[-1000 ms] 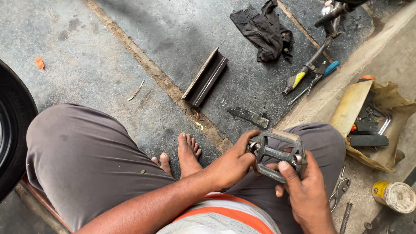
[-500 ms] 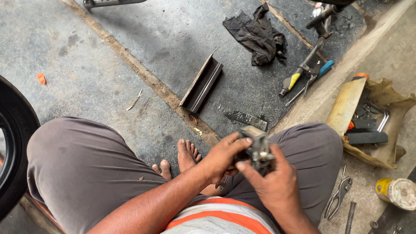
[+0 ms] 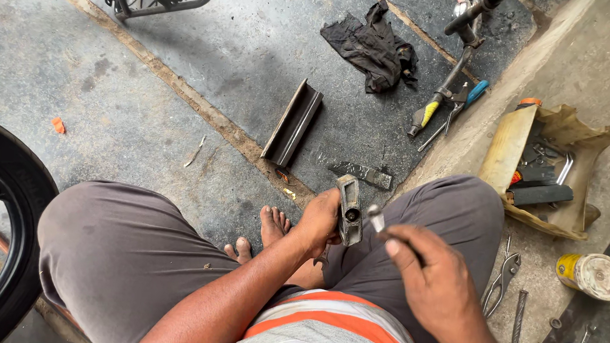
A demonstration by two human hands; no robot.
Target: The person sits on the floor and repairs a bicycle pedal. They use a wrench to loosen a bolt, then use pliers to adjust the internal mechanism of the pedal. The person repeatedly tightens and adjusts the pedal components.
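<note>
Pedal [image 3: 349,210] now stands on end above the lap, clamped in the left hand [image 3: 319,224] alone; a second ago both hands held it flat. Right hand [image 3: 428,282] has let go and pinches a small metal piece [image 3: 374,216] beside the pedal's bore.

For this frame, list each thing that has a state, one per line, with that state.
Left hand: closed around the bicycle pedal.
Bicycle pedal: held on edge above the lap, axle hole facing the camera.
Right hand: pinching a small metal tool.
Small metal tool: tip beside the pedal's hole; contact unclear.
Black cloth: crumpled on the floor.
Toolbox: open, tools inside.
Pliers: lying on the floor, jaws apart.
</note>
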